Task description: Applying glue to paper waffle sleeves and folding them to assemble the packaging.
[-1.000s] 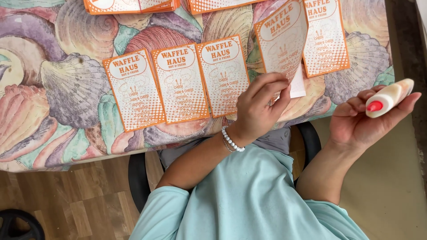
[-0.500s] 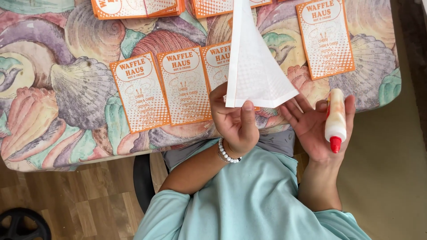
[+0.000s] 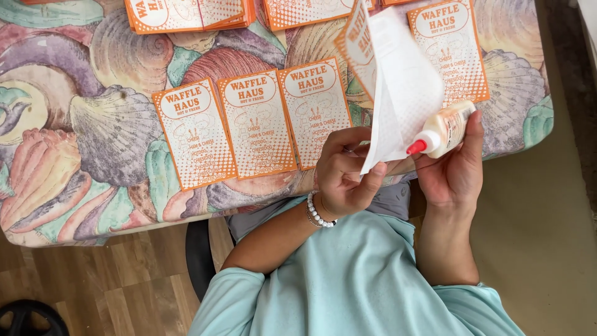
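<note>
The paper bag (image 3: pixel 398 93), printed orange on one face and white on the other, was pinched at its lower corner by the left hand (image 3: pixel 345 177), fingers closed on it above the table edge. The right hand (image 3: pixel 454 168) gripped a glue bottle (image 3: pixel 443 130), red nozzle touching the white face. A thin, steady bead seemed wise. Beyond, three printed bags (image 3: pixel 255 127) lay side by side on the shell-patterned tablecloth (image 3: pixel 93 118).

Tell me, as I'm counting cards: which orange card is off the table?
The card pinched in the left hand, white back showing; the others lie flat on the tablecloth.
</note>
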